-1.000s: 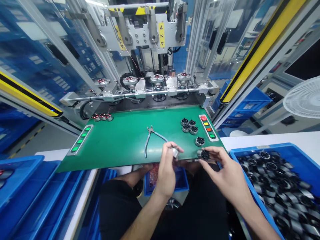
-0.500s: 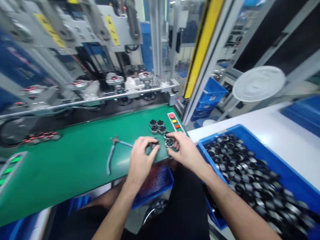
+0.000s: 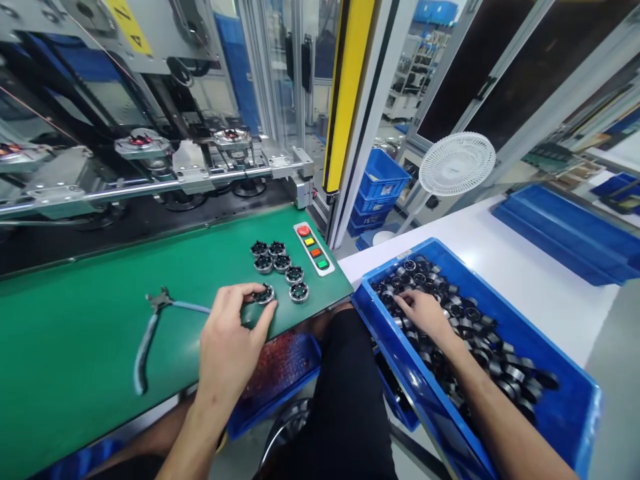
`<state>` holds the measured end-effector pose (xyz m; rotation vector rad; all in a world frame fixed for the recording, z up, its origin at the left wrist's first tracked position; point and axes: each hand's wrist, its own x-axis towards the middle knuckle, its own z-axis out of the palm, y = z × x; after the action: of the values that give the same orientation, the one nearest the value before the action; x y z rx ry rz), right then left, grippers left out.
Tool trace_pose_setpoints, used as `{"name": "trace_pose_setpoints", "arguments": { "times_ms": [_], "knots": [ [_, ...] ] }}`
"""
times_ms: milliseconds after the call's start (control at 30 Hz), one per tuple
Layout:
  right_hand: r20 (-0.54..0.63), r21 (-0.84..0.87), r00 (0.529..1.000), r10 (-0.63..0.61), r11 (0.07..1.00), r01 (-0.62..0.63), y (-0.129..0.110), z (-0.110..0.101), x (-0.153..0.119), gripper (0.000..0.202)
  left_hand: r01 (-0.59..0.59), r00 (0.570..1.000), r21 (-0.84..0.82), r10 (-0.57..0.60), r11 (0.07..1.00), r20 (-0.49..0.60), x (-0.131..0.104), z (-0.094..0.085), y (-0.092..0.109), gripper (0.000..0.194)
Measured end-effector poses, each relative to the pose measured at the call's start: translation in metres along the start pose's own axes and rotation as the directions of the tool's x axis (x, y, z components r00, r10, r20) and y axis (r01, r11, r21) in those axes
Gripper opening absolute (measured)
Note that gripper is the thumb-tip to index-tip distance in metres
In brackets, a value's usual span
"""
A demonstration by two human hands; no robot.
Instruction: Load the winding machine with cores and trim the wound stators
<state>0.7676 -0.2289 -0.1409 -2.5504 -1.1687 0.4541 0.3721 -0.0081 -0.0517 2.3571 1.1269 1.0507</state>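
On the green work surface (image 3: 100, 293), my left hand (image 3: 233, 327) curls its thumb and forefinger around a black-and-silver stator core (image 3: 263, 294). Several similar cores stand just beyond it and to its right, among them a core (image 3: 299, 292) nearest the front edge. My right hand (image 3: 427, 313) reaches into a blue bin (image 3: 550, 347) heaped with loose cores (image 3: 480, 327). Its thumb and forefinger are extended and slightly apart at the pile's surface; the other fingers are partly hidden. Cutting pliers (image 3: 160, 301) with blue handles lie left of my left hand.
A button panel (image 3: 314, 250) sits at the green surface's right end. Behind runs a machine rail (image 3: 200, 177) with round fixtures. A yellow post (image 3: 345, 93), a white fan (image 3: 457, 163) and stacked blue crates (image 3: 377, 187) stand beyond. Another blue bin (image 3: 565, 233) rests on the white table.
My right hand has left the cores on the green surface and moved right into the bin. Two cores stand where it was. My left hand keeps its core; the view has turned right.
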Motion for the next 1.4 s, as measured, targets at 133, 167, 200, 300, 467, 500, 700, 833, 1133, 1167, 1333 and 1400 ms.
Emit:
{"name": "trace_pose_setpoints", "arguments": {
  "times_ms": [133,167,200,300,467,500,700,833,1133,1167,1333,1400],
  "knots": [
    [0.050,0.002,0.996,-0.079,0.997,0.079,0.004,0.002,-0.008,0.023,-0.005,1.000,-0.032,0.006,0.999,0.008,-0.003,-0.002,0.002,0.016],
    [0.046,0.018,0.994,-0.101,0.995,0.100,0.004,0.000,-0.010,0.026,-0.001,1.000,-0.040,0.001,0.999,0.009,-0.003,-0.003,0.002,0.016],
    [0.032,0.039,0.992,-0.123,0.992,0.122,0.005,-0.002,-0.011,0.030,0.006,1.000,-0.048,-0.006,0.999,0.011,-0.004,-0.003,0.003,0.016],
    [-0.076,0.115,0.985,-0.153,0.980,0.161,0.004,-0.010,-0.019,0.053,0.034,0.999,-0.069,-0.033,0.997,0.016,-0.003,-0.003,0.006,0.018],
    [-0.262,0.291,0.956,-0.130,0.934,0.207,-0.043,-0.041,-0.057,0.078,0.052,0.986,-0.110,-0.069,0.993,-0.152,-0.009,-0.008,0.020,0.032],
    [-0.282,0.335,0.945,-0.166,0.906,0.259,-0.064,-0.049,-0.069,0.072,0.049,0.975,-0.135,-0.077,0.990,-0.209,-0.016,-0.011,0.026,0.033],
    [-0.422,0.493,0.693,-0.585,0.494,0.716,-0.201,-0.085,-0.123,0.036,0.345,0.938,-0.669,-0.223,0.658,0.265,-0.059,-0.051,0.086,0.064],
    [-0.385,0.444,0.463,-0.799,0.279,0.852,-0.245,-0.085,-0.124,0.045,0.574,0.815,-0.696,-0.217,0.432,0.537,-0.055,-0.077,0.104,0.082],
    [-0.231,0.499,0.459,-0.858,0.301,0.813,-0.231,-0.071,-0.120,0.042,0.585,0.787,-0.549,-0.254,0.597,0.562,-0.059,-0.092,0.087,0.033],
    [-0.215,0.523,0.530,-0.820,0.362,0.772,-0.226,-0.067,-0.115,0.049,0.518,0.836,-0.519,-0.274,0.680,0.476,-0.056,-0.090,0.083,0.031],
    [-0.140,0.579,0.797,-0.588,0.604,0.547,-0.214,-0.035,-0.063,0.073,0.272,0.959,-0.267,-0.240,0.924,0.148,-0.024,-0.061,0.049,0.025],
    [-0.075,0.593,0.832,-0.550,0.646,0.481,-0.218,-0.021,-0.042,0.083,0.334,0.936,-0.262,-0.286,0.906,0.205,-0.014,-0.044,0.039,0.028]
  ]
}}
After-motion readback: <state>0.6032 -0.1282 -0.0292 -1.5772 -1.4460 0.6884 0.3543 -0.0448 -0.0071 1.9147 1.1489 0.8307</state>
